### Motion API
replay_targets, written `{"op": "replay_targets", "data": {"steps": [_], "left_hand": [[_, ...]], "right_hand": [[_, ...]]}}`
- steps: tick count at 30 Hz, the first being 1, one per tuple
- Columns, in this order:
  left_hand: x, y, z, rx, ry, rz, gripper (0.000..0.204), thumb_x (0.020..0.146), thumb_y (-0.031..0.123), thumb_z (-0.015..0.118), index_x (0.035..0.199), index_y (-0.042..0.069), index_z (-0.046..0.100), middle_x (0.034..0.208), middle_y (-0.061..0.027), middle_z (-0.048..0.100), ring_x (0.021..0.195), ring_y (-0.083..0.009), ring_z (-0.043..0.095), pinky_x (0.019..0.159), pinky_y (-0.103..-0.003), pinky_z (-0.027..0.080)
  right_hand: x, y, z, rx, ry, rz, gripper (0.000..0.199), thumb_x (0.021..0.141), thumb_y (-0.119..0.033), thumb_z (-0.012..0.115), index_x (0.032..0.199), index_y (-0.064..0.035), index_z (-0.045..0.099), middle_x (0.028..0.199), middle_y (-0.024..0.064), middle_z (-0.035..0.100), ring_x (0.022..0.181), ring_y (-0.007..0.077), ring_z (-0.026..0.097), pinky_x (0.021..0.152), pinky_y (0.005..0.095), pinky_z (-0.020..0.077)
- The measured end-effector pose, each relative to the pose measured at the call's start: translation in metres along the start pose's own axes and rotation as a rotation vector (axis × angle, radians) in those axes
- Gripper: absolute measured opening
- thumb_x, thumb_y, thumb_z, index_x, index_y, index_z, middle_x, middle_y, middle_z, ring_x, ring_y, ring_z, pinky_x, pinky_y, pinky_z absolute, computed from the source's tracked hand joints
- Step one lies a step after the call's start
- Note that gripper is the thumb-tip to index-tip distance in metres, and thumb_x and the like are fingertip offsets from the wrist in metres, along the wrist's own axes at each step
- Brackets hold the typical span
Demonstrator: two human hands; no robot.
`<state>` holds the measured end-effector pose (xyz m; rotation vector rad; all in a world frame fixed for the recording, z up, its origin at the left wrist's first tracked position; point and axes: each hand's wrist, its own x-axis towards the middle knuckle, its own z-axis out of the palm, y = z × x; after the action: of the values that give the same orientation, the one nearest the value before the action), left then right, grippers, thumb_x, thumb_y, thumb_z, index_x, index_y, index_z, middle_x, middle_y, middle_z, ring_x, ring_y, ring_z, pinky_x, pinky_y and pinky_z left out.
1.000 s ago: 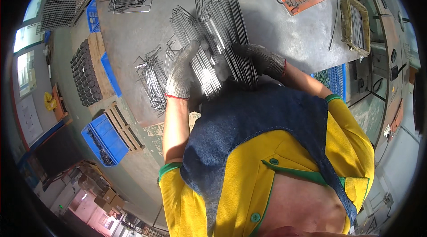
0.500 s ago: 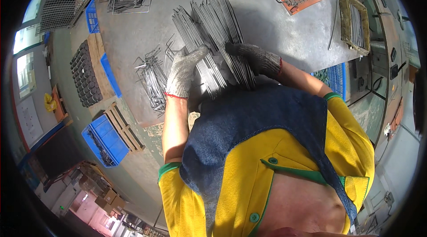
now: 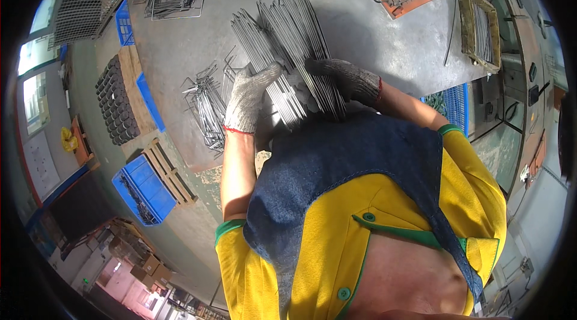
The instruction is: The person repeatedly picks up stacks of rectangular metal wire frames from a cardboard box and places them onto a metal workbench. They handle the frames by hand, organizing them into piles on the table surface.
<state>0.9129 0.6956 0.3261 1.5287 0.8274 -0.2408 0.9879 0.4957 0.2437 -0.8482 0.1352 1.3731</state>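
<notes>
Pressing my left hand (image 3: 249, 100) and right hand (image 3: 348, 79), fingers spread flat, on the stacked metal rods (image 3: 288, 49); loose bent wires (image 3: 207, 103) left of that stack look unsorted.

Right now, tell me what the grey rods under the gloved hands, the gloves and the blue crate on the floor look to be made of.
Bundle of thin grey rods: likely bare steel wire, with a dull metallic sheen and straight, stiff lengths.
Left hand's and right hand's gloves: knitted fabric, probably cotton, with a ribbed weave, grey soiling and red cuff edging.
Blue crate: apparently moulded plastic, uniform in colour with thick rims.
</notes>
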Motion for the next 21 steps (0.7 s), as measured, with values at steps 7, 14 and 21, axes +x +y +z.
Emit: {"op": "replay_targets", "data": {"steps": [7, 14, 21], "left_hand": [[0.009, -0.013, 0.001, 0.012, 0.014, 0.049, 0.058, 0.077, 0.032, 0.079, 0.117, -0.005, 0.059, 0.095, -0.0096, 0.068, 0.083, -0.0166, 0.062, 0.075, -0.028, 0.047], [0.002, -0.011, 0.001, -0.220, -0.017, -0.014, 0.058, 0.080, 0.023, 0.077, 0.122, -0.009, 0.053, 0.109, -0.0146, 0.067, 0.101, -0.0193, 0.062, 0.090, -0.032, 0.047], [-0.008, -0.001, 0.004, -0.369, 0.001, -0.060, 0.041, 0.086, 0.014, 0.070, 0.118, -0.006, 0.056, 0.100, -0.0127, 0.068, 0.085, -0.0181, 0.066, 0.075, -0.028, 0.053]], "right_hand": [[-0.004, -0.005, 0.014, -0.032, 0.029, -0.034, 0.054, 0.089, -0.041, 0.065, 0.121, 0.0020, 0.058, 0.107, 0.0153, 0.066, 0.088, 0.0208, 0.067, 0.080, 0.0326, 0.0555], [0.000, -0.006, -0.004, -0.153, -0.016, 0.036, 0.056, 0.090, -0.043, 0.063, 0.126, -0.0011, 0.057, 0.115, 0.0167, 0.065, 0.099, 0.0208, 0.065, 0.092, 0.0346, 0.0516], [-0.002, 0.001, 0.006, 0.071, -0.058, -0.065, 0.046, 0.093, -0.037, 0.059, 0.113, 0.0050, 0.059, 0.088, 0.0178, 0.068, 0.070, 0.0254, 0.070, 0.061, 0.0364, 0.0604]]}}
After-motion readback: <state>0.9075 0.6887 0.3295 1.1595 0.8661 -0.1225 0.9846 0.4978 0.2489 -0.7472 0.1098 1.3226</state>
